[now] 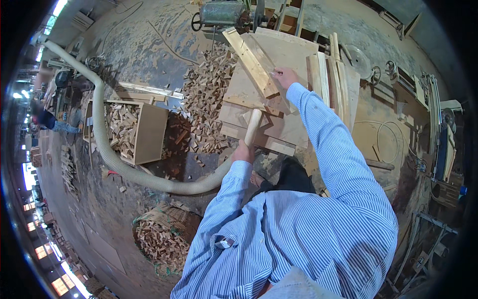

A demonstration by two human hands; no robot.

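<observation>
My left hand point(243, 151) is wrapped round the lower end of a pale, round wooden handle point(254, 124), which rises at a slant by the near edge of the wooden work table point(294, 55). Out over the table, my right hand point(285, 77) has its fingers drawn together in a pinch; whatever may be between them is too small to make out. Just left of that hand lies a long pale wooden board point(253, 64), slanting across the table top. Its near end meets a brownish wooden crosspiece point(253, 105).
Several curved wooden strips point(328, 84) lie on the table's right side. Offcuts heap on the floor point(209, 94), fill a wooden box point(152, 134) and a woven basket point(167, 219). A ribbed hose point(129, 174) loops round the box. A green motor point(221, 13) stands beyond the table.
</observation>
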